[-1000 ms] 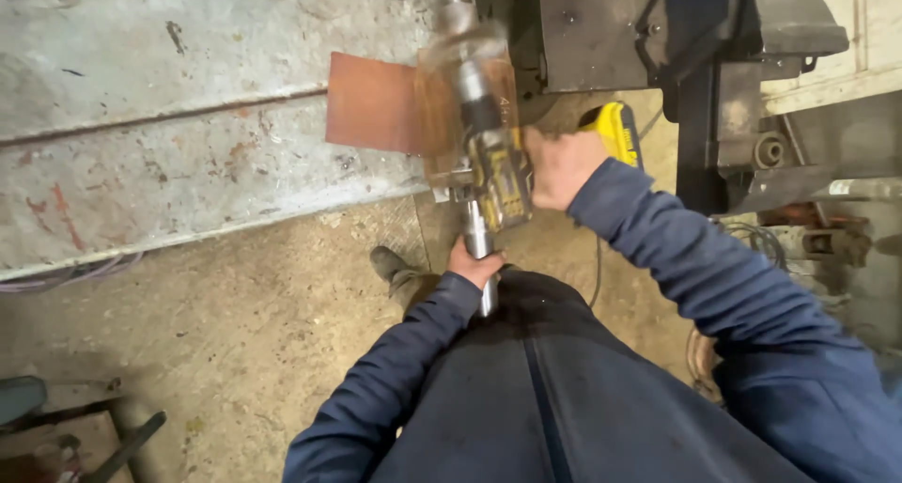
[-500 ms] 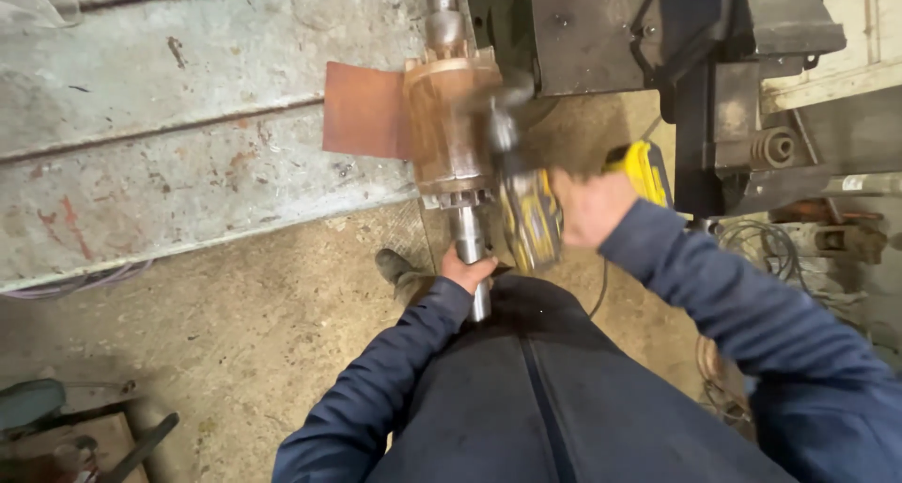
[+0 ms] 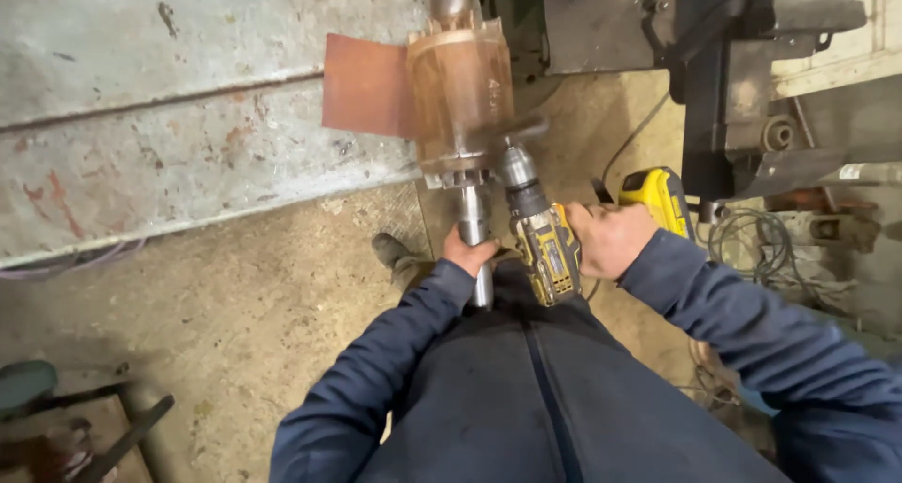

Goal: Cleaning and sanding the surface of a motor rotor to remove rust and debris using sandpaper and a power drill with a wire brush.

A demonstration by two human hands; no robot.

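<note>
While left hand [image 3: 467,254] clenches rotor shaft [image 3: 474,234], right hand [image 3: 609,241] grip wraps yellow drill [image 3: 550,243].

A rotor [image 3: 462,98] stands at the top centre of the frame, its shaft [image 3: 474,234] running down from it toward the person's lap. The left hand [image 3: 467,255] wraps the shaft at the frame's middle. Just right of the shaft sits a cordless drill [image 3: 545,239], its nose touching the rotor's lower end, with the right hand [image 3: 609,239] around its grip. A flat sheet [image 3: 366,86] sticks out left of the rotor. A slab [image 3: 169,116] fills the upper left, a machine [image 3: 714,60] the upper right, cables [image 3: 761,248] below it. The dirt floor [image 3: 235,295] spreads across the lower left.
</note>
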